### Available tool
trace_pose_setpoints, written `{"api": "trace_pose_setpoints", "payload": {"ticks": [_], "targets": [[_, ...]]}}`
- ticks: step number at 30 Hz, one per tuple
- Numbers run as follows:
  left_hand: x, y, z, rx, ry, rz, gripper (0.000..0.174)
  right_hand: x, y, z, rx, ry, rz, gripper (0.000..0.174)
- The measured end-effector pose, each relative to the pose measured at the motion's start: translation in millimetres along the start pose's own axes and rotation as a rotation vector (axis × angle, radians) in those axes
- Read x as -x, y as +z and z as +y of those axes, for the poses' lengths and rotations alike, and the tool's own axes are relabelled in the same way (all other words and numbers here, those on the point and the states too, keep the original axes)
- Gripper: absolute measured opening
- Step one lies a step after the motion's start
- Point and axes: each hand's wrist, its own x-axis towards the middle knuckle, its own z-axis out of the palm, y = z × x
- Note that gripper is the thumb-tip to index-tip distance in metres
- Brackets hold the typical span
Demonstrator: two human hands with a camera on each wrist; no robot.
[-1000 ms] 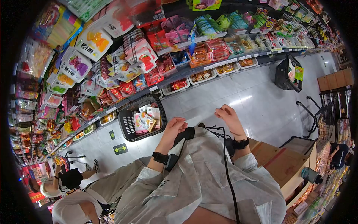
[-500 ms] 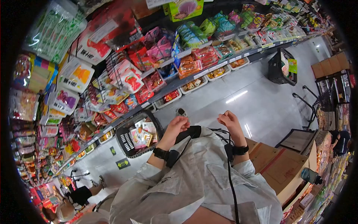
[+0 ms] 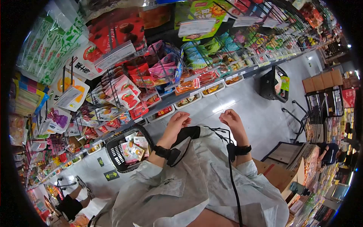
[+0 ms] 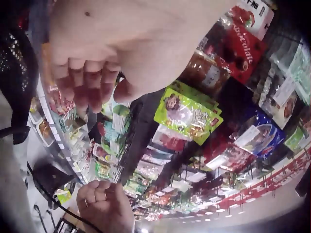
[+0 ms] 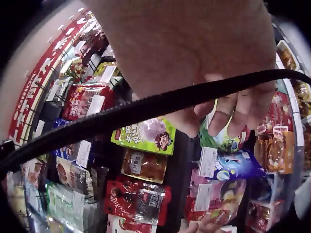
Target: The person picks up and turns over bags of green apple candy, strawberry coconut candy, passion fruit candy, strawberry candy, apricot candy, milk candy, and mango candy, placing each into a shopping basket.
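My left hand (image 3: 177, 126) is held out in front of the body with its fingers loosely bent and nothing in them. A short gap away, my right hand (image 3: 232, 121) hangs in the air the same way, also holding nothing. In the left wrist view the left palm (image 4: 116, 48) fills the top, with the right hand (image 4: 106, 206) below. Nearest to the left hand are a black shopping basket (image 3: 145, 130) with several snack packs (image 3: 132, 151) inside and the shelf of bagged snacks (image 3: 128, 94). A black cable (image 5: 146, 108) crosses before the right hand in the right wrist view.
A second black basket (image 3: 266, 84) stands on the tiled floor (image 3: 249, 109) at the right. Cardboard boxes (image 3: 274, 176) and a cart (image 3: 302, 125) are close on the right side. Other people (image 3: 72, 202) are at the lower left, and another person (image 3: 328, 153) at the right.
The head view has turned and come closer to the shelf, so hanging packs at the top look larger. The baskets shift left in view. Both hands stay empty in front of the body.
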Motion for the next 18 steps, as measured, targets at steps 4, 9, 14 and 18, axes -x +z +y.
{"api": "trace_pose_setpoints", "payload": {"ticks": [4, 9, 14, 18], "targets": [[2, -11, -2, 0.1, 0.012, 0.1, 0.021, -41, 9, -5, 0.072, 0.019, -0.132, 0.009], [-8, -8, 1, 0.125, 0.049, 0.176, 0.022, -86, 18, -31, 0.14, -0.06, -0.253, 0.015], [-39, 29, 24, 0.012, 0.1, 0.191, 0.024, -154, -4, -53, 0.15, -0.359, -0.163, 0.009], [-72, 70, 44, -0.085, 0.116, 0.223, 0.027, -211, -28, -75, 0.125, -0.38, -0.157, 0.011]]}}
